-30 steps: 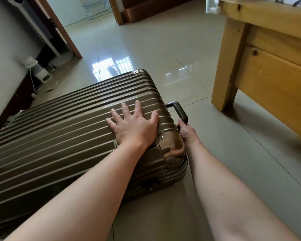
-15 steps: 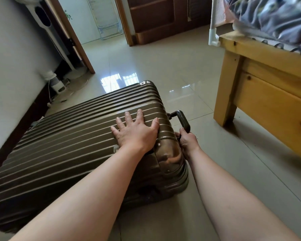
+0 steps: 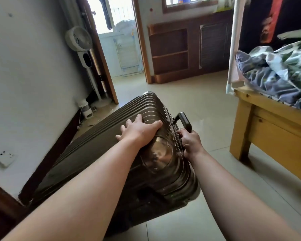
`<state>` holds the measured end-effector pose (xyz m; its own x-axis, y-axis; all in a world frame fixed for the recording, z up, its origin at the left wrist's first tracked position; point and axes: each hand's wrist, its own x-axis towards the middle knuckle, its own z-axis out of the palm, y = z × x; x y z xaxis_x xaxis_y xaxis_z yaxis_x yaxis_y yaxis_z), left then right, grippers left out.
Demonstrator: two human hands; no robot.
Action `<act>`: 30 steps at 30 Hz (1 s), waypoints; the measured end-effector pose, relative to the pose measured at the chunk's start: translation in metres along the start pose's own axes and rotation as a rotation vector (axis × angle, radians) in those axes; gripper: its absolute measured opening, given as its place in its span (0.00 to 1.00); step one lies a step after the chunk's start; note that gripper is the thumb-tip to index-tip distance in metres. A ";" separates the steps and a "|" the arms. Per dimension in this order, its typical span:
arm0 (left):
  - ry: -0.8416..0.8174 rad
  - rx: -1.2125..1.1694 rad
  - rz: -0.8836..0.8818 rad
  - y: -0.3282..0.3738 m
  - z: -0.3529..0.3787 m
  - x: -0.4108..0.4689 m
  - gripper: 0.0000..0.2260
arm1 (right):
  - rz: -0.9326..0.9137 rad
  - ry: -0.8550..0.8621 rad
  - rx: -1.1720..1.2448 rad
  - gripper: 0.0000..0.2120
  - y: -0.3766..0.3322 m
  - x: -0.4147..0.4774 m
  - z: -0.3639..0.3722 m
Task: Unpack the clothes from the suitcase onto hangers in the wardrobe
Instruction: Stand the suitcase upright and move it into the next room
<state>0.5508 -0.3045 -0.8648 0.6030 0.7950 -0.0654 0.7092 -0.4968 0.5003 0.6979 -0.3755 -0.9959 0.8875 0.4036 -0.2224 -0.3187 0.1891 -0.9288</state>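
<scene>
I have the suitcase (image 3: 101,150) on the floor (image 3: 189,94) ahead of me, my left hand (image 3: 137,132) flat on its top face, my right hand (image 3: 189,143) gripping its right edge just beside the handle (image 3: 184,121), the fan (image 3: 79,39) behind to its left, the bed (image 3: 276,129) to its right.

The closed suitcase (image 3: 109,126) hides its contents; the left forearm (image 3: 87,180) covers its near shell at 7 o'clock. The right hand (image 3: 189,142) curls over the case's rim at 4 o'clock, its fingertips out of sight behind it. Both arms are cut by the bottom edge. The bed (image 3: 271,129) runs off the right edge. At 2 o'clock a dark hanging cloth (image 3: 252,23) with red print is blurred beyond reading.
</scene>
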 end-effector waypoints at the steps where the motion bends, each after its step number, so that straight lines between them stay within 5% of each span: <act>1: -0.013 -0.055 -0.012 -0.008 -0.016 -0.002 0.43 | -0.014 -0.006 0.003 0.09 -0.016 -0.020 0.016; 5: -0.068 -0.268 -0.054 -0.030 -0.065 -0.004 0.54 | -0.047 -0.032 0.028 0.06 -0.060 -0.074 0.068; 7: -0.077 -0.343 -0.067 -0.042 -0.104 -0.008 0.52 | -0.062 -0.054 0.009 0.07 -0.081 -0.092 0.101; 10: -0.072 -0.389 -0.043 -0.059 -0.153 -0.013 0.35 | -0.082 -0.126 -0.011 0.09 -0.103 -0.111 0.144; 18: 0.047 -0.475 -0.063 -0.123 -0.244 -0.005 0.47 | -0.076 -0.276 -0.059 0.05 -0.140 -0.154 0.250; 22: 0.059 -0.580 -0.012 -0.148 -0.272 -0.003 0.35 | -0.049 -0.301 -0.099 0.11 -0.152 -0.166 0.285; 26: 0.025 -0.646 -0.038 -0.167 -0.291 -0.001 0.13 | -0.056 -0.296 -0.174 0.11 -0.163 -0.173 0.306; 30: -0.037 -0.750 -0.090 -0.188 -0.308 0.003 0.16 | -0.047 -0.319 -0.215 0.10 -0.174 -0.184 0.328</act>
<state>0.3064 -0.1014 -0.6933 0.5760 0.8025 -0.1557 0.3254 -0.0504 0.9442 0.4807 -0.1886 -0.6963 0.7406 0.6634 -0.1065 -0.1734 0.0356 -0.9842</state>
